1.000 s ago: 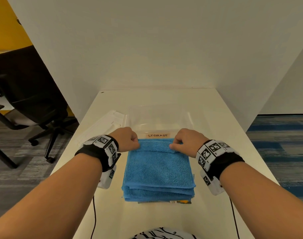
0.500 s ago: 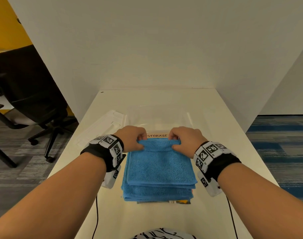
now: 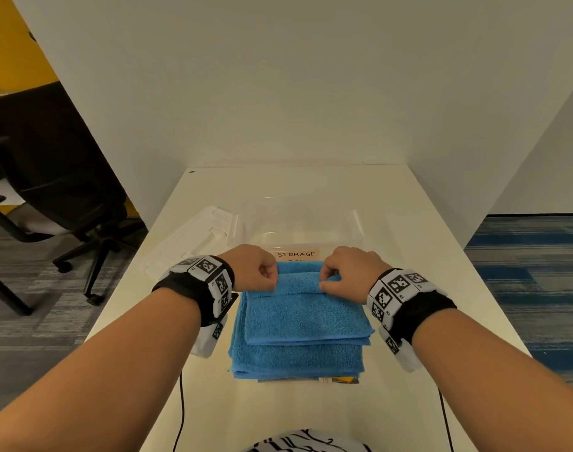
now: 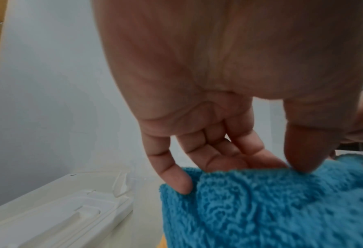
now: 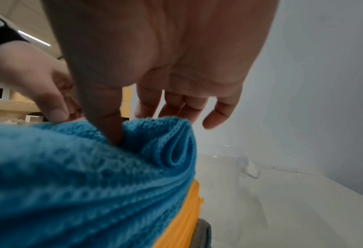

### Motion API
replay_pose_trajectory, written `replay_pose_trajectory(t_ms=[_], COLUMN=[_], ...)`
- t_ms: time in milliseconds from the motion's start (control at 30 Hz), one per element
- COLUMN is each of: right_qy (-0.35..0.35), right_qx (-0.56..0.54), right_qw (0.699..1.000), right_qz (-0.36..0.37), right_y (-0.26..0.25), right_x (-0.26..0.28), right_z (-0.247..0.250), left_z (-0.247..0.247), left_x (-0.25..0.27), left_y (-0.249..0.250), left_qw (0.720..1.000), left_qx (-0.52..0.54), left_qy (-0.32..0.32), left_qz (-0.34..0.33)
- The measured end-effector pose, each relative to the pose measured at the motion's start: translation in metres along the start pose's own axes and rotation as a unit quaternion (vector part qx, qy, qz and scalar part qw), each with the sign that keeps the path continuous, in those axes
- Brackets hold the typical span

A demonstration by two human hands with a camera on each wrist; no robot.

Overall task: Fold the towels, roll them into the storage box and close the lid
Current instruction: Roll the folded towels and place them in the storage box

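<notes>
A folded blue towel (image 3: 306,318) lies on top of a stack of towels on the white table (image 3: 409,223); its far edge is curled into a small roll (image 5: 171,142). My left hand (image 3: 265,272) pinches the roll's left end, thumb on top and fingers behind, as the left wrist view shows (image 4: 250,169). My right hand (image 3: 334,275) pinches the right end, thumb pressed into the towel (image 5: 112,134). An orange towel (image 5: 182,214) and a grey one (image 5: 201,234) lie under the blue ones. The clear storage box (image 3: 298,223), labelled STORAGE, stands open just beyond the stack.
The box's clear lid (image 3: 193,239) lies flat on the table to the left of the box. White partition walls close the table's back and right side. A black office chair (image 3: 50,177) stands on the floor to the left. Thin cables hang off the near table edge.
Both hands have drawn the top blue towel's far edge toward me and closer together, turning it over into a small roll. The stack below has stayed put.
</notes>
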State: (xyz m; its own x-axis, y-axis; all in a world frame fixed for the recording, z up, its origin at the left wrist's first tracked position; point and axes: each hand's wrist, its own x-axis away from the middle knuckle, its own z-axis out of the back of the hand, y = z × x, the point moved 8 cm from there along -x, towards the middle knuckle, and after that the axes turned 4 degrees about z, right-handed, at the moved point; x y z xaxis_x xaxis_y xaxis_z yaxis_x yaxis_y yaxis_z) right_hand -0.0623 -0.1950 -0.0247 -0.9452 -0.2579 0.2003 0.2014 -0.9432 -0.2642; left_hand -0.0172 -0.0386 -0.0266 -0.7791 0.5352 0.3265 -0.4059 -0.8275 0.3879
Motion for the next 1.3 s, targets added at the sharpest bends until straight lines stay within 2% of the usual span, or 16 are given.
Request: replay_pose_trajectory(t_ms=[267,367,500,600,667,867,967,1133,1300], right_qy=[-0.027,-0.016,0.046,0.062,0.060,0.059,0.061,0.049,0.002], right_qx=[-0.026,-0.007,0.011,0.023,0.037,0.051,0.062,0.057,-0.029], right_qw=[0.999,1.000,0.999,0.997,0.997,0.996,0.995,0.996,0.999], right_qz=[-0.020,-0.010,0.018,0.027,0.031,0.038,0.042,0.050,0.040], right_y=[-0.002,-0.005,-0.010,-0.015,-0.016,-0.017,-0.021,-0.026,-0.026], right_x=[0.002,0.001,0.001,0.001,0.002,0.004,0.005,0.007,0.009], right_z=[-0.013,-0.009,0.004,0.004,0.001,-0.001,-0.001,-0.002,-0.004], left_z=[-0.013,-0.012,-0.002,-0.006,-0.010,-0.004,-0.008,-0.012,-0.012], left_x=[-0.004,-0.004,-0.003,-0.003,-0.002,0.003,0.004,0.004,0.004], left_y=[-0.001,0.002,0.006,0.006,0.008,0.008,0.012,0.019,0.021], left_qw=[0.994,0.995,0.997,0.996,0.997,0.999,0.999,0.999,0.999], left_qx=[-0.104,-0.099,-0.075,-0.083,-0.074,0.038,0.018,-0.029,-0.046], left_qy=[-0.034,-0.019,0.023,0.024,0.013,-0.019,-0.037,-0.019,0.002], left_qz=[0.014,0.011,0.005,0.003,0.000,0.031,0.025,0.009,0.006])
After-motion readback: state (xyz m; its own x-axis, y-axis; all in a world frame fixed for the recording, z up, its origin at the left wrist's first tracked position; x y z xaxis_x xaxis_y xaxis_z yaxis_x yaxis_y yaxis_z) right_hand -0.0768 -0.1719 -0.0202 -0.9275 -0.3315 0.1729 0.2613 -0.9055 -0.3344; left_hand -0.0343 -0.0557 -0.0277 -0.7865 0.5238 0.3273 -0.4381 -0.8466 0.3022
